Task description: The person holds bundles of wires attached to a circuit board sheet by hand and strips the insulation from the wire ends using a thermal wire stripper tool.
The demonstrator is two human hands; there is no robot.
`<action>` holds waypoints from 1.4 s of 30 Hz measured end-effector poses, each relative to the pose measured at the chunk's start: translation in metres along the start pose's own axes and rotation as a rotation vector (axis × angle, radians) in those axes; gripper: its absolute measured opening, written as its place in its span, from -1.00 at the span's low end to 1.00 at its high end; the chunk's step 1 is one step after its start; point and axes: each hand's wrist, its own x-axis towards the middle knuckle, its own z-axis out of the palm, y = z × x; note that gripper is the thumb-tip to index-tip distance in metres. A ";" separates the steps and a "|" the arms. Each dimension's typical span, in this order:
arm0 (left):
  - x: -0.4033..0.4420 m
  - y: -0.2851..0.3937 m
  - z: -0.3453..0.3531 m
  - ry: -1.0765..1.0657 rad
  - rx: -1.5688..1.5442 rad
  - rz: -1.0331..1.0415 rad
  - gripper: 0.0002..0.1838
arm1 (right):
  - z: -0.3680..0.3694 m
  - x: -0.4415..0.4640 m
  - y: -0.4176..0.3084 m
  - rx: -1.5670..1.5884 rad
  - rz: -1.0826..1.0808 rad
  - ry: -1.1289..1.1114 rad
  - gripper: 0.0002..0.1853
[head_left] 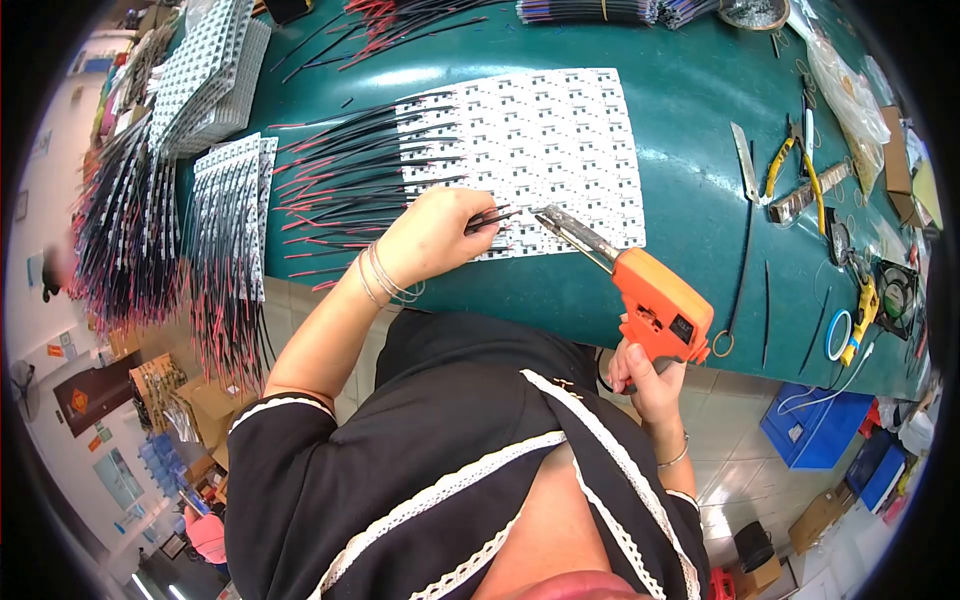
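A white panel of small circuit boards [560,150] lies on the green table [700,200]. Black wires with red ends [340,150] extend from its left part. My left hand [440,230] pinches a dark wire [490,217] over the panel's lower left area. My right hand [650,375] is wrapped round the handle of an orange soldering gun [662,300]. The gun's metal tip points up and left, over the panel, close to the wire end. Whether the tip touches a board cannot be made out.
Wired panels [230,200] and a stack of white panels [215,85] stand at the left. Yellow-handled pliers [780,165], a blade [743,160], a tape roll [839,335] and a small fan [896,295] lie at the right. A blue bin [805,430] is below. Another person [207,537] is far off.
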 end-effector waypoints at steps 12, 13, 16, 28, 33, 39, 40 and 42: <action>-0.014 -0.013 0.003 0.270 -0.086 0.018 -0.87 | 0.002 0.009 -0.006 -0.026 -0.036 -0.006 -0.54; -0.013 -0.012 0.001 0.293 -0.029 0.058 -0.87 | 0.002 0.009 -0.007 -0.031 -0.041 -0.009 -0.53; -0.011 -0.006 -0.004 0.263 -0.089 -0.082 -0.87 | 0.004 0.012 -0.009 -0.031 -0.029 -0.020 -0.54; -0.007 -0.008 0.004 0.296 -0.002 -0.020 -0.89 | 0.001 0.016 -0.001 -0.013 -0.029 -0.046 -0.65; -0.004 0.003 0.005 0.257 -0.090 -0.159 -0.92 | 0.006 0.018 -0.003 -0.093 -0.043 -0.054 -0.69; -0.001 -0.001 0.012 0.236 -0.028 -0.172 -0.95 | 0.008 0.020 -0.007 -0.134 0.013 -0.053 -0.73; -0.001 -0.001 0.012 0.237 -0.015 -0.168 -0.95 | 0.009 0.019 -0.006 -0.137 0.019 -0.050 -0.73; -0.001 -0.002 0.012 0.236 -0.013 -0.159 -0.95 | 0.009 0.019 -0.005 -0.122 0.018 -0.043 -0.75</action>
